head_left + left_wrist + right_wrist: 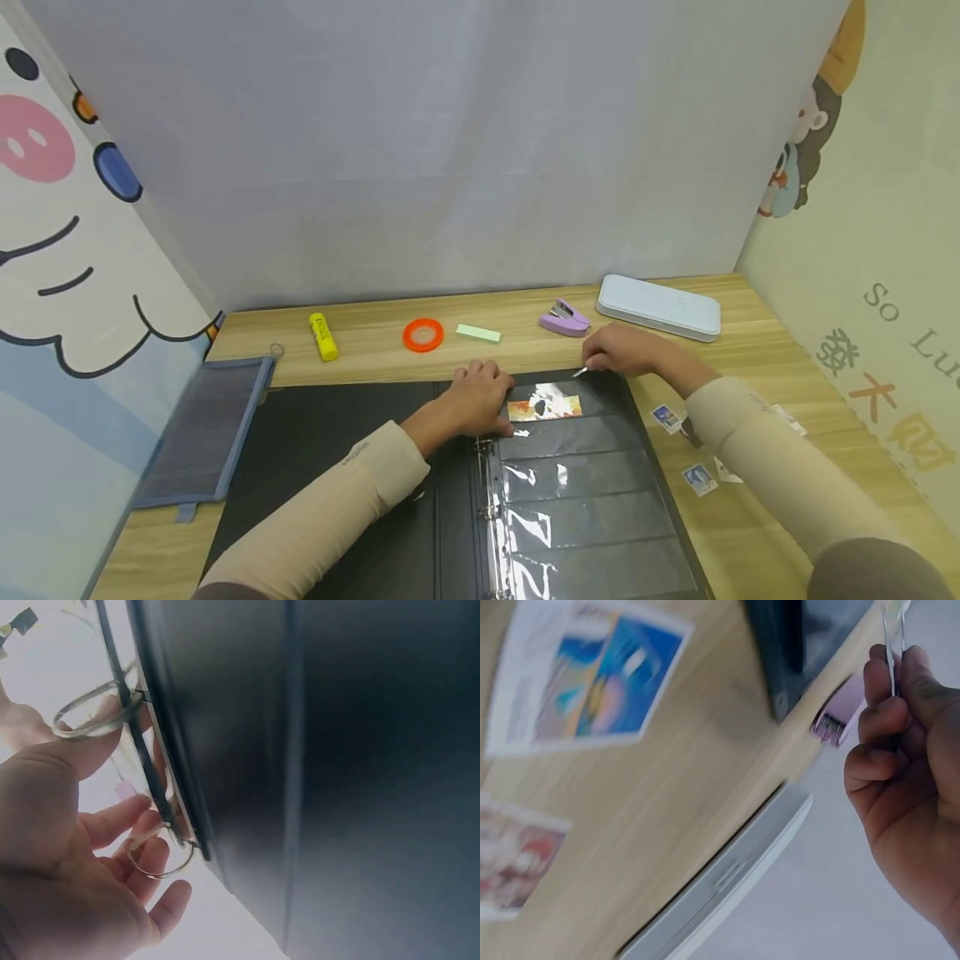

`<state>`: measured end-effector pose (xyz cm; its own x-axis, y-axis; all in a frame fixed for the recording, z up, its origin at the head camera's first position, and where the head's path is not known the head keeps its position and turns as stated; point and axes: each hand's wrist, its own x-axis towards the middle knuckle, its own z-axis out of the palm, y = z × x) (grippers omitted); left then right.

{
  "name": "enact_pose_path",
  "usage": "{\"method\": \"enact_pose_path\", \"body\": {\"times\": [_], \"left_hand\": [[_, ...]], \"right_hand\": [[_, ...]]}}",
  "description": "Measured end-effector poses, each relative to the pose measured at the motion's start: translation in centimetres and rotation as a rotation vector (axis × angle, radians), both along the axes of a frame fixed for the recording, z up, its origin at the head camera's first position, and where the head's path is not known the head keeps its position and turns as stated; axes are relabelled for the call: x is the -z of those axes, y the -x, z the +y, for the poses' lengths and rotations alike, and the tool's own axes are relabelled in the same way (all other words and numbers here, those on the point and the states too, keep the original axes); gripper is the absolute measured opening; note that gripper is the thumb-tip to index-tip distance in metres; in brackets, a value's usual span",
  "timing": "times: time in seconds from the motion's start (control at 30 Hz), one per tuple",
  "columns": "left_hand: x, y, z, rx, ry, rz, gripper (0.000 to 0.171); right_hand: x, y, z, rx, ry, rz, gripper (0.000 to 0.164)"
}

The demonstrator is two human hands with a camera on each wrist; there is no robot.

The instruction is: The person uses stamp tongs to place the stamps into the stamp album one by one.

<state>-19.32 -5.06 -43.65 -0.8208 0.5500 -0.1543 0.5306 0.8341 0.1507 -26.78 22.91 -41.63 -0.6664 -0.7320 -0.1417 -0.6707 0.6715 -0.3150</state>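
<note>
A black ring binder lies spread on the table, with a clear pocket page on its metal rings. In the page's top pocket is an orange-and-yellow strip, partly washed out by glare. My left hand rests at the page's upper left corner, by the top ring; its fingers look relaxed in the left wrist view. At the binder's top right corner, my right hand pinches a pair of metal tweezers, tips apart. Nothing shows clearly between the tips. Loose stamps lie right of the binder.
Along the back are a yellow glue stick, an orange tape roll, a pale green strip, a purple stapler and a light blue case. A grey mesh pouch lies left, partly beside the binder.
</note>
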Motion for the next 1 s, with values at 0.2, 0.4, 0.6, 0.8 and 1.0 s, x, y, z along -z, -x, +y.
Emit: {"method": "enact_pose_path", "body": {"times": [0.2,0.4,0.6,0.8,1.0], "left_hand": [[-0.6,-0.9,-0.1,0.027,0.065,0.011,0.073],[-1.1,-2.0,-0.5,0.037,0.039,0.017,0.065],[-1.5,-3.3,-0.4,0.076,0.085,0.041,0.067],[-1.2,-4.2,0.0,0.108,0.173,0.085,0.074],[-0.9,-4.6,0.2,0.109,0.17,0.096,0.064]], "right_hand": [[-0.6,-0.4,3.6,0.15,0.015,-0.045,0.015],[-0.7,-1.9,7.4,0.192,0.03,-0.066,0.017],[-0.6,-3.6,10.4,0.237,0.03,-0.148,0.019],[-0.3,-5.6,12.2,0.279,0.042,-0.179,0.018],[0.1,-6.9,13.6,0.295,0.06,-0.205,0.017]]}}
